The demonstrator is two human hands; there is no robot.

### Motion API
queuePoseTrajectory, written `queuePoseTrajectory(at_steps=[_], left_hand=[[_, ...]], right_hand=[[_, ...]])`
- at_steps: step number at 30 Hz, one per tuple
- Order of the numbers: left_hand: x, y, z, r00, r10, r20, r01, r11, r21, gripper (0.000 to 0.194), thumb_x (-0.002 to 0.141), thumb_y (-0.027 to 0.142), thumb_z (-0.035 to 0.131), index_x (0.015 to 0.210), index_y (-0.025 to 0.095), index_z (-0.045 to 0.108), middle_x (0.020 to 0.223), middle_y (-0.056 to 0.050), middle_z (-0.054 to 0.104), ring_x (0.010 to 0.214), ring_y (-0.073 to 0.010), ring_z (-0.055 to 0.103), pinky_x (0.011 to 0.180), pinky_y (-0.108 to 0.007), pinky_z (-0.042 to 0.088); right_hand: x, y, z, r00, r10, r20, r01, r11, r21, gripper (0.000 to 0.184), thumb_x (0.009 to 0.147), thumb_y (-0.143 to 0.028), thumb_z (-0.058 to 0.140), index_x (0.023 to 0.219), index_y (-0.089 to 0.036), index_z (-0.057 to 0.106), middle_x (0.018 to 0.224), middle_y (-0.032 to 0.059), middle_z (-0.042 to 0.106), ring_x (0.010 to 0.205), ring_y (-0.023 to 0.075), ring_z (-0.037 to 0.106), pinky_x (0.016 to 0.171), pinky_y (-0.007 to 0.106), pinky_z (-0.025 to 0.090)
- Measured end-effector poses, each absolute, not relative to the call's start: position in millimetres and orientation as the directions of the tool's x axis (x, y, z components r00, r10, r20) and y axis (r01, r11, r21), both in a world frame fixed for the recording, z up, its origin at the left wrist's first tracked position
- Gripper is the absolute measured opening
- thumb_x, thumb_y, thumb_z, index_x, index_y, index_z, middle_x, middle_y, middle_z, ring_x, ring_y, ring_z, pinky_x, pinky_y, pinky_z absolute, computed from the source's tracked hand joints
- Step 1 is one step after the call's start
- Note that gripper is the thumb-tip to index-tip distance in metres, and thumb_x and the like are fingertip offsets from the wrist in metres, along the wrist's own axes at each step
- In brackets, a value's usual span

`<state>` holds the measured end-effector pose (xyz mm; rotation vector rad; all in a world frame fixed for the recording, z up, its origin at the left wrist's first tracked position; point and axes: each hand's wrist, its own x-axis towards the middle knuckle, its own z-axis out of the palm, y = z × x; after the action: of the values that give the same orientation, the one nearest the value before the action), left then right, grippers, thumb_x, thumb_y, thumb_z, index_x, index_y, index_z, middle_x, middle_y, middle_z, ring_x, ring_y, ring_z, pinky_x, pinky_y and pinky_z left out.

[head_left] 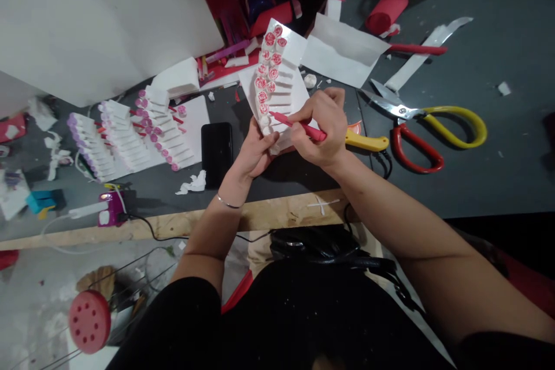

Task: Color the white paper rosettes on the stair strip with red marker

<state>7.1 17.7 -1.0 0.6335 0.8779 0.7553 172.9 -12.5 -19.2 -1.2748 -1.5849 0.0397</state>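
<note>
Right hand (318, 127) pinching a red marker (299, 126) at a light, stiff but fragile-looking white card (291, 41) set with small red rosettes (272, 72), left hand (255, 150) cupping it from below above the dark bench (277, 179), safest held by its bare edges

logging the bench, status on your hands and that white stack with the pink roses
Right hand: red marker, tip at the white stack. Left hand holding the stack. Black phone beside left hand.

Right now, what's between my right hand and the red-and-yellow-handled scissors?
A short yellow handle of another tool, seen in the head view, lies between your right hand and the scissors.
</note>
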Motion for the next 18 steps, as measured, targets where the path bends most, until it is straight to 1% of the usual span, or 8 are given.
queuePoseTrajectory(at_steps=[4,9,14,18], left_hand=[[7.4,17.8,-1.3,0.416,0.801,-0.430,-0.318,0.571,0.757,0.078,0.075,0.017,0.095,0.140,0.034,0.055,0.143,-0.003,0.072,0.144,-0.0297,0.065,0.116,-0.046,0.061],[7.6,18.0,-1.6,0.431,0.814,-0.389,-0.331,0.544,0.772,0.073,0.070,0.020,0.098,0.129,0.030,0.056,0.140,-0.004,0.072,0.144,-0.0319,0.065,0.116,-0.050,0.061],[6.8,18.1,-0.4,0.420,0.808,-0.413,-0.312,0.556,0.770,0.074,0.070,0.021,0.098,0.130,0.031,0.055,0.137,-0.003,0.073,0.144,-0.0308,0.065,0.115,-0.049,0.061],[5.1,18.7,-2.3,0.430,0.807,-0.405,-0.308,0.552,0.775,0.077,0.068,0.024,0.099,0.130,0.031,0.055,0.133,-0.002,0.075,0.141,-0.0296,0.067,0.114,-0.047,0.062]], right_hand=[[172.5,-11.9,-18.1,0.138,0.704,0.697,0.678,0.445,-0.585,0.008,0.097,-0.029,0.061,0.095,-0.029,0.068,0.079,0.0024,0.066,0.078,0.0235,0.057,0.093,0.057,0.047],[173.2,-11.1,-19.1,0.097,0.758,0.645,0.648,0.444,-0.619,0.006,0.095,-0.027,0.063,0.090,-0.030,0.066,0.075,0.0014,0.064,0.078,0.0241,0.057,0.097,0.057,0.046],[168.6,-10.9,-17.5,0.146,0.717,0.682,0.678,0.429,-0.597,0.008,0.094,-0.028,0.061,0.093,-0.028,0.069,0.078,0.0008,0.066,0.078,0.0226,0.058,0.093,0.052,0.047],[166.4,-10.0,-17.0,0.153,0.703,0.694,0.619,0.479,-0.622,0.008,0.090,-0.024,0.059,0.088,-0.028,0.066,0.073,-0.0010,0.061,0.074,0.0221,0.057,0.092,0.052,0.045]])
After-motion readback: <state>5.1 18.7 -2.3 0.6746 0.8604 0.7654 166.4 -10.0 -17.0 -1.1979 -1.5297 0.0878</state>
